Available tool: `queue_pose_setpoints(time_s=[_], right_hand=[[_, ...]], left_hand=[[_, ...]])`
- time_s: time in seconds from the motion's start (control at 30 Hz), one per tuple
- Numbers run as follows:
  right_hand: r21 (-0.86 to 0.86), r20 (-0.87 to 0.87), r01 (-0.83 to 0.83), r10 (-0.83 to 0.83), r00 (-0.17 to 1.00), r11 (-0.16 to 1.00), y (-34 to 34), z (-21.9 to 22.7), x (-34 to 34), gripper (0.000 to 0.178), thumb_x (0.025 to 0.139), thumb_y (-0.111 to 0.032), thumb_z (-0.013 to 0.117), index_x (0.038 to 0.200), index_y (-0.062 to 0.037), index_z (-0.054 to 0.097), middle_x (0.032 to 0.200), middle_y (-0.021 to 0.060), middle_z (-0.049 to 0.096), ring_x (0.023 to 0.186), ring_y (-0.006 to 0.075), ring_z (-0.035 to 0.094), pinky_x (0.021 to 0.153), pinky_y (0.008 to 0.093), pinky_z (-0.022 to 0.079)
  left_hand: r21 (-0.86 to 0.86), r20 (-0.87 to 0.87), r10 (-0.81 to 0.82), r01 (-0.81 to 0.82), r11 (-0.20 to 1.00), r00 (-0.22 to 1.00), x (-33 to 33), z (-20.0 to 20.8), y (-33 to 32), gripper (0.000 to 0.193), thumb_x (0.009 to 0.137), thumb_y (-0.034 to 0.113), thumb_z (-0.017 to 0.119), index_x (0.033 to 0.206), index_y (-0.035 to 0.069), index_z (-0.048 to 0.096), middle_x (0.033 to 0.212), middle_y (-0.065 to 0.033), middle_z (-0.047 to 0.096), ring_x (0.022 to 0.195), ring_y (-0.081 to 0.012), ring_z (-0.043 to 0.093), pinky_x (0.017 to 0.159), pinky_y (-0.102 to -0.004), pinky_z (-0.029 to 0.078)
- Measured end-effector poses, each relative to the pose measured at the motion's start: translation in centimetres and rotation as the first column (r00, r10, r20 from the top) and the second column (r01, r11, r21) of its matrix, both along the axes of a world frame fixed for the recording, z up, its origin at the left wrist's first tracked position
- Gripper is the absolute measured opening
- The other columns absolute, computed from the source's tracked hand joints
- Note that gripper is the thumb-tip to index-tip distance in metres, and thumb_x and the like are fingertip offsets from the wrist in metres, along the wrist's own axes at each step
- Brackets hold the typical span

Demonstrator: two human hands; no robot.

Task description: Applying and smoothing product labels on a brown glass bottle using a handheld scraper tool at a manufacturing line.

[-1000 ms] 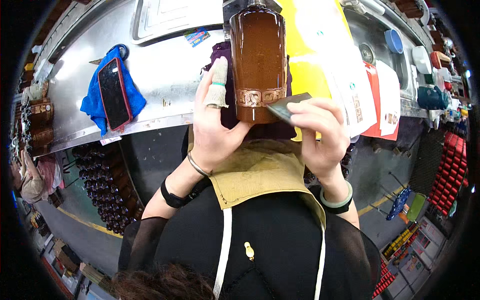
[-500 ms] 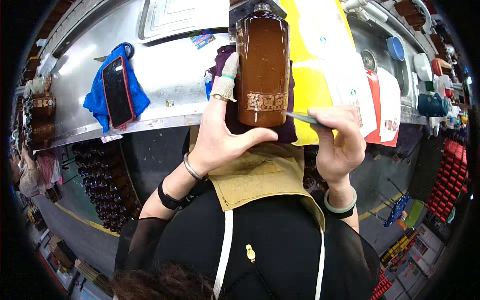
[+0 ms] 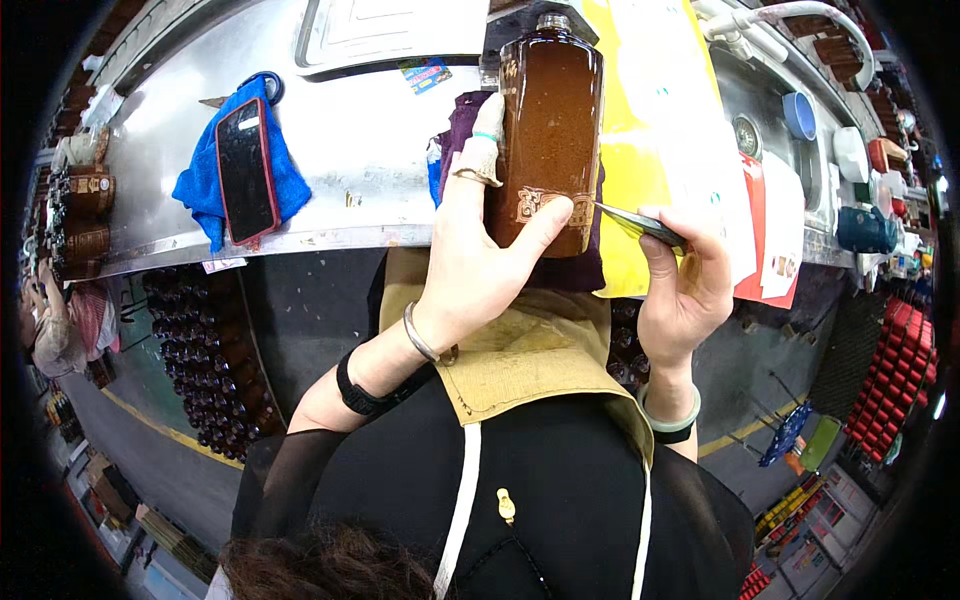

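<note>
A brown glass bottle (image 3: 552, 120) with a clear neck lies on a dark purple cloth (image 3: 462, 125), its neck pointing away from me. Near its base runs a gold patterned band (image 3: 540, 205). My left hand (image 3: 478, 255) grips the bottle from the left, thumb pressed on the band; a whitish fabric finger cover (image 3: 478, 160) is on one finger. In my right hand (image 3: 688, 285) I pinch pointed metal tweezers (image 3: 645, 225). Their tips reach the bottle's right edge beside the band; whether they touch it I cannot tell.
A red-edged phone (image 3: 247, 175) rests on a blue cloth (image 3: 290, 185) at the left of the metal bench (image 3: 350, 215). Yellow and white sheets (image 3: 640, 160) lie right of the bottle, beside a red paper (image 3: 757, 215) and a sink (image 3: 825, 190). Several dark bottles (image 3: 205, 360) stand below left.
My left thumb has moved up from beside the bottle's base onto the gold band. The tweezers have turned slightly in my right hand, tips still at the bottle's right edge. The view has shifted slightly.
</note>
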State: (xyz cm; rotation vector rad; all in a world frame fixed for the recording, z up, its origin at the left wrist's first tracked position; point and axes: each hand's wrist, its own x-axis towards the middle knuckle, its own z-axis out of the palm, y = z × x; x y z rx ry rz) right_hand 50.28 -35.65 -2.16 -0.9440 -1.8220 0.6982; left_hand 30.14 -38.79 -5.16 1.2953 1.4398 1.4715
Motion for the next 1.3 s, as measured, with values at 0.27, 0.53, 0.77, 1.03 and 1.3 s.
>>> queue_pose_setpoints(time_s=[0.27, 0.53, 0.77, 1.03, 1.3], right_hand=[[0.025, 0.038, 0.000, -0.001, 0.999, 1.000, 0.3, 0.4, -0.1, 0.025, 0.095, 0.010, 0.069, 0.120, 0.0040, 0.065, 0.113, 0.0130, 0.071, 0.105, 0.0196, 0.068, 0.096, 0.0323, 0.054], [0.162, 0.166, -0.022, -0.005, 0.986, 0.987, 1.2, 1.0, -0.6, 0.023, 0.089, 0.010, 0.074, 0.109, -0.0004, 0.071, 0.106, 0.0121, 0.076, 0.100, 0.0237, 0.069, 0.093, 0.0333, 0.053], [0.144, 0.321, -0.341, 0.282, 0.904, 0.929, 0.9, 2.7, -1.7, 0.029, 0.077, -0.004, 0.078, 0.106, -0.0095, 0.079, 0.103, 0.0071, 0.076, 0.086, 0.0227, 0.066, 0.076, 0.0357, 0.053], [0.507, 0.487, -0.318, 0.038, 0.873, 0.801, 5.3, 3.2, -2.4, 0.034, 0.073, -0.009, 0.073, 0.107, -0.0117, 0.078, 0.103, 0.0011, 0.072, 0.086, 0.0209, 0.064, 0.077, 0.0351, 0.050], [0.367, 0.582, -0.354, 0.084, 0.809, 0.861, 4.7, 4.5, -4.6, 0.036, 0.080, -0.015, 0.070, 0.115, -0.0062, 0.073, 0.097, 0.0018, 0.067, 0.082, 0.0210, 0.059, 0.076, 0.0358, 0.048]], left_hand=[[0.008, 0.099, 0.005, -0.006, 1.000, 0.995, 0.2, 0.1, 0.1, 0.076, 0.098, 0.018, 0.074, 0.158, -0.008, 0.035, 0.152, -0.0246, 0.051, 0.138, -0.0302, 0.054, 0.117, -0.0399, 0.040], [0.018, 0.088, -0.015, 0.014, 1.000, 0.996, -0.1, -0.8, -0.2, 0.065, 0.104, 0.012, 0.060, 0.160, -0.006, 0.034, 0.156, -0.0236, 0.047, 0.144, -0.0315, 0.046, 0.122, -0.0404, 0.032], [0.031, 0.198, -0.082, 0.077, 0.997, 0.977, -0.7, -0.9, -0.5, 0.059, 0.110, 0.013, 0.046, 0.162, -0.008, 0.028, 0.167, -0.0238, 0.035, 0.153, -0.0310, 0.037, 0.126, -0.0381, 0.025], [0.267, -0.555, 0.111, 0.051, 0.962, 0.824, -2.0, -1.8, -2.4, 0.077, 0.070, 0.022, 0.091, 0.140, 0.003, 0.067, 0.155, -0.0254, 0.052, 0.139, -0.0432, 0.052, 0.113, -0.0502, 0.045], [0.261, -0.439, 0.192, -0.079, 0.962, 0.878, -1.1, -1.7, -1.0, 0.099, 0.066, 0.012, 0.093, 0.152, -0.003, 0.047, 0.148, -0.0192, 0.057, 0.133, -0.0396, 0.053, 0.113, -0.0493, 0.041]])
